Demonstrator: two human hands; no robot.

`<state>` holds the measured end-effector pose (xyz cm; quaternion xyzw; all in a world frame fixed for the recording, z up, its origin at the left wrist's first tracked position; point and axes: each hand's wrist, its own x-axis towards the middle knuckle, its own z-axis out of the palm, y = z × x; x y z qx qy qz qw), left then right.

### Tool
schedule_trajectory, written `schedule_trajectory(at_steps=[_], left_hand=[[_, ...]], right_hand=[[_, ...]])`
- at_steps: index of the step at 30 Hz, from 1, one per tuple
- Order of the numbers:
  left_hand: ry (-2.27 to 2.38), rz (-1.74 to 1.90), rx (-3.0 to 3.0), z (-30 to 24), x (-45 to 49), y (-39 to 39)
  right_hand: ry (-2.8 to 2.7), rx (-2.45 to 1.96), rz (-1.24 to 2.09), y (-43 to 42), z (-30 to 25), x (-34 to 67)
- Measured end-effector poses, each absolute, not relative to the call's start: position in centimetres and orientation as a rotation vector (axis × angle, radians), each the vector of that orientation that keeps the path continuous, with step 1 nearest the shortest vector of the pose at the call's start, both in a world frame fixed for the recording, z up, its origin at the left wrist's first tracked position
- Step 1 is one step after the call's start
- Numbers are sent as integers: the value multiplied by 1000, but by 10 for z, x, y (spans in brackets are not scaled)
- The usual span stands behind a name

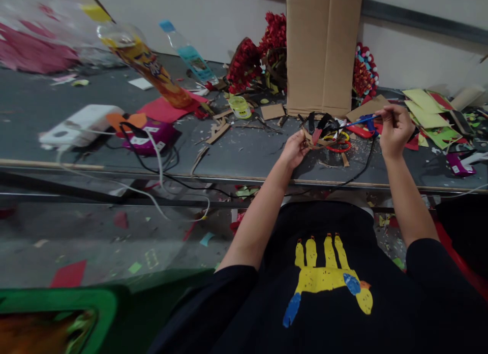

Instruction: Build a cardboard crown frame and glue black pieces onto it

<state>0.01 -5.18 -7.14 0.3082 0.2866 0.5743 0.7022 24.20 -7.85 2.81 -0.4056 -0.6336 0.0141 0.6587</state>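
My left hand (296,149) is closed at the table's front, its fingers pinching the edge of a small piece made of brown cardboard strips (313,139). Black strips (324,121) and a reddish bit stand up from that piece. Raised to the right, my right hand (395,129) pinches a thin blue stick (358,121) that points left toward the piece. Just below the stick lie red-handled scissors or a similar red loop (339,145); the exact kind is unclear. A red and blue object (360,131) lies close to my right hand, beside a black cable.
A cardboard sheet (324,49) stands upright behind my hands. Leftward are a yellow tub (240,107), a tilted orange-drink bottle (152,69), a blue-capped bottle (192,57) and power strips (82,124) with trailing cables. Coloured paper sheets (429,110) lie right. A green bin (107,298) stands lower left.
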Motion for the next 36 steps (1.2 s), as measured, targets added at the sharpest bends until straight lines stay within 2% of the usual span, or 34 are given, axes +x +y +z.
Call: schedule_trajectory(at_steps=[13,29,36], left_hand=[[612,1270,670,-70,0,-53],[680,1253,644,-65,1,-55],[700,1272,629,-61,1,-57]], right_hand=[[-1474,-891,124,-87,22,221],[-1437,-949,-11,-80,18,240],[-1367,-1001,29,-82,22,239]])
